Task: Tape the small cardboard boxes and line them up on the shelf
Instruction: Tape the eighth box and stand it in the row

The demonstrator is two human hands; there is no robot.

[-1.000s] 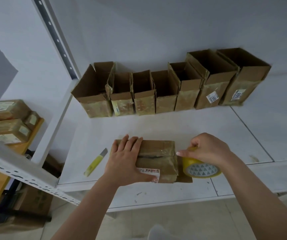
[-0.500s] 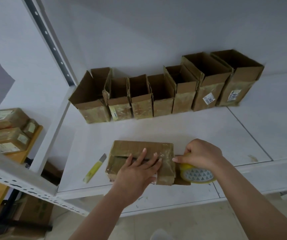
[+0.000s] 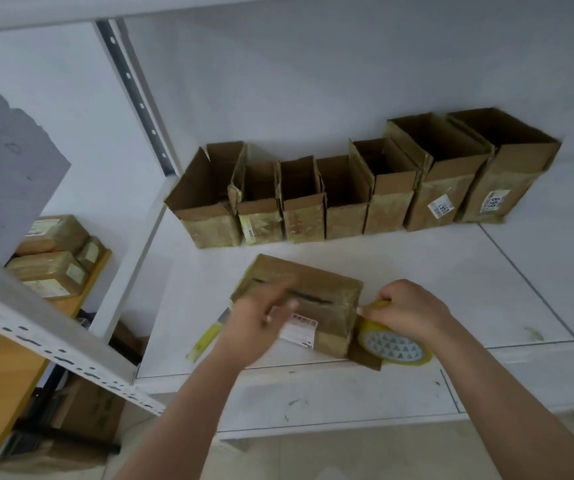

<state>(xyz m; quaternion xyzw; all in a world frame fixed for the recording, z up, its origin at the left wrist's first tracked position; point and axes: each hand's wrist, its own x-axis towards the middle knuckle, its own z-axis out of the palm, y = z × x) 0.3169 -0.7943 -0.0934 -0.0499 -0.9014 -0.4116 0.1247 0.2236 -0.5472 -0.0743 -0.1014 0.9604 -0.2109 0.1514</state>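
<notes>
A small closed cardboard box with a white label lies near the front of the white shelf. My left hand hovers blurred over its left half, fingers spread, holding nothing. At the box's right end my right hand grips a yellow tape roll that stands against that end. Several open cardboard boxes stand in a row against the back wall.
A yellow utility knife lies on the shelf left of the box, partly behind my left hand. A slotted metal upright stands at the back left. Taped boxes sit on a wooden surface at far left.
My left hand has lifted off the box top and swept left, now blurred. The box has turned slightly. My right hand stays on the tape roll at the box's right end.
</notes>
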